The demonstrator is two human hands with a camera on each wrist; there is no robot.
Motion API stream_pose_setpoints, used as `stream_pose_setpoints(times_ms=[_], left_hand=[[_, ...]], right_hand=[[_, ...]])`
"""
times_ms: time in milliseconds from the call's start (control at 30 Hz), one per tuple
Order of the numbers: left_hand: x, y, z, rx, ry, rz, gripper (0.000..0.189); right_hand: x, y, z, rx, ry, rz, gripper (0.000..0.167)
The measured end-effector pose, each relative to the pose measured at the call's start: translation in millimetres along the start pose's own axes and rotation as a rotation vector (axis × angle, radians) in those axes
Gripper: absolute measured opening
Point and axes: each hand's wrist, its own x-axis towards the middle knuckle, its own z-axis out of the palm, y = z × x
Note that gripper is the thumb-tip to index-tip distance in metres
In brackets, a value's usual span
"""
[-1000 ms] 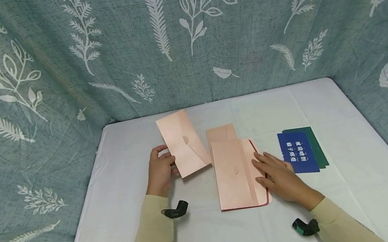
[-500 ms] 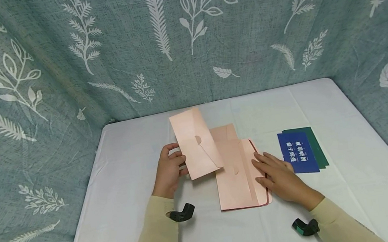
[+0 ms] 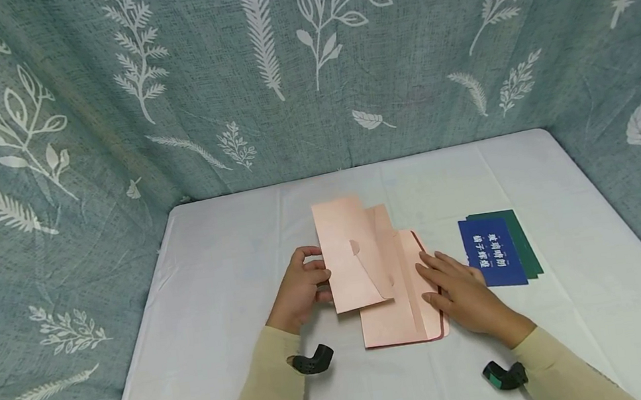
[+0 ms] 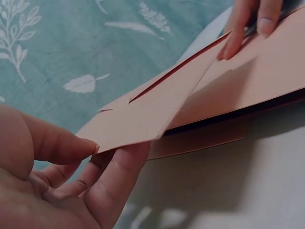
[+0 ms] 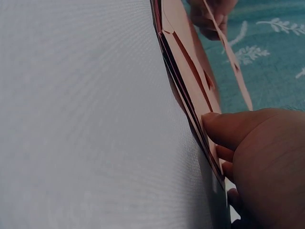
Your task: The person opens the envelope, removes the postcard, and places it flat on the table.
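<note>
My left hand (image 3: 301, 289) pinches the left edge of a pale pink envelope (image 3: 345, 250), thumb on top and fingers beneath, as the left wrist view shows. This envelope has a half-round notch and a slanting flap line. It overlaps a stack of pink envelopes (image 3: 386, 325) with a dark red edge on the right. Another pink envelope (image 3: 380, 216) sticks out behind the stack. My right hand (image 3: 464, 292) rests with extended fingers on the stack's right border. In the right wrist view its thumb lies along the edge of the layered envelopes (image 5: 193, 83).
Right of my right hand lie a blue card (image 3: 492, 252) with white characters and a green card (image 3: 520, 239) partly under it. A white cloth covers the table (image 3: 229, 238). Teal leaf-patterned curtains (image 3: 349, 136) enclose the back and sides.
My left hand has carried its envelope rightward and, lately, toward me, from beside the stack to overlapping it. My right hand and the stack have stayed put.
</note>
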Motion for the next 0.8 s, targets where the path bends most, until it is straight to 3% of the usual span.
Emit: stream_pose_setpoints(times_ms=[500, 633, 800], left_hand=[[-8.2, -18.6, 20.6, 0.048, -0.186, -0.074, 0.043], [-11.6, -22.5, 25.0, 0.067, -0.212, -0.107, 0.045], [-16.5, -23.6, 30.0, 0.099, -0.198, -0.138, 0.045]], right_hand=[[0.1, 0, 0, 0.004, 0.002, -0.006, 0.058], [-0.1, 0, -1, 0.001, 0.002, -0.003, 0.058], [-0.3, -1, -2, 0.003, -0.002, 0.001, 0.058]])
